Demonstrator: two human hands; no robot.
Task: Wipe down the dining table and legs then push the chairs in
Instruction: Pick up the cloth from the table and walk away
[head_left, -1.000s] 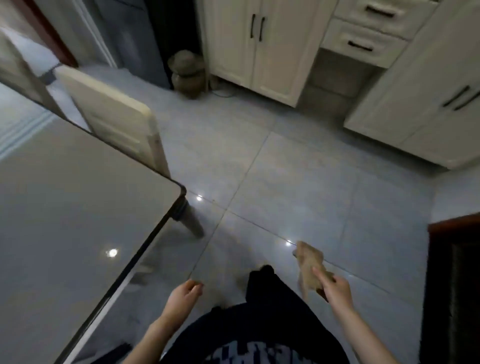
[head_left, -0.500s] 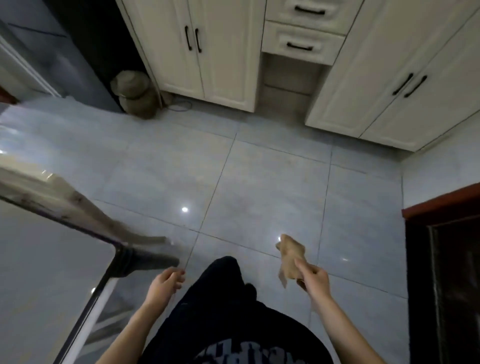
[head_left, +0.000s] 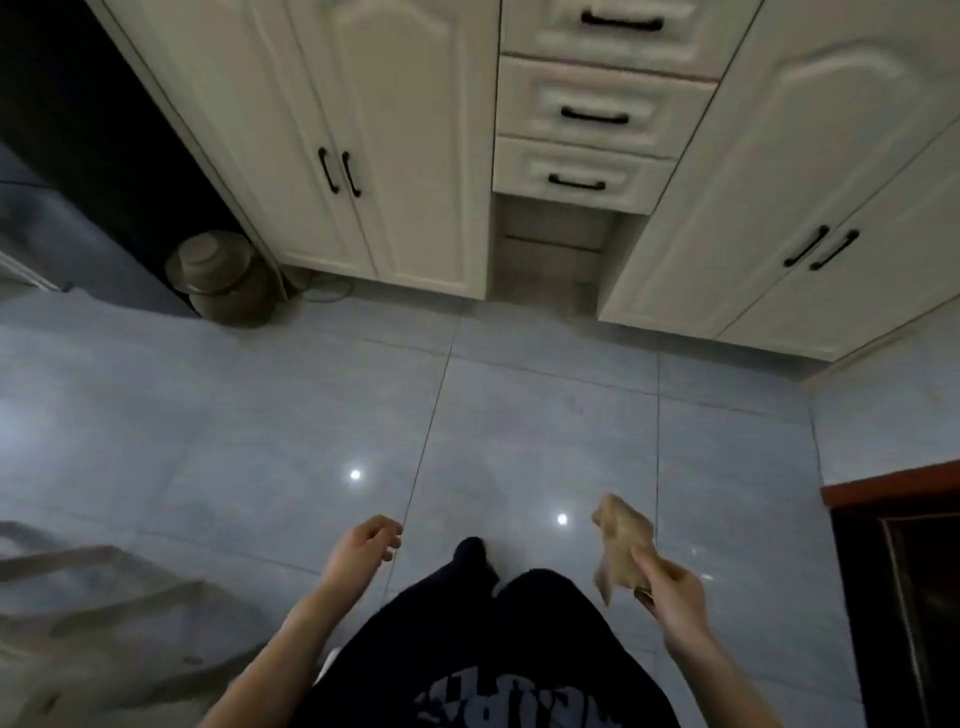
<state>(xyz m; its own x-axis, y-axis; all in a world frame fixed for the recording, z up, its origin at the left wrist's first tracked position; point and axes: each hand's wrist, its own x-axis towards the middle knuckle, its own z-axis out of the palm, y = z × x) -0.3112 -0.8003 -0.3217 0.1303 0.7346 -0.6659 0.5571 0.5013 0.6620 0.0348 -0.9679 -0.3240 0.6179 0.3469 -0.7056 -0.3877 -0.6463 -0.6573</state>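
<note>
Right hand (head_left: 675, 597): at 4 o'clock, grip pinching cloth (head_left: 621, 545), which points toward 12.
Left hand (head_left: 363, 545): at 7 o'clock, grip loosely curled, holding nothing.
Worktop: only a blurred shape at 8 o'clock, probably its edge; left hand nearer.

Home kitchen: cream cabinets (head_left: 395, 130), tiled floor (head_left: 545, 426)

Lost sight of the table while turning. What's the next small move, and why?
Probably turn back left. The right hand grips the cloth, the left hand is empty, and ahead are only floor tiles and cabinets.
</note>
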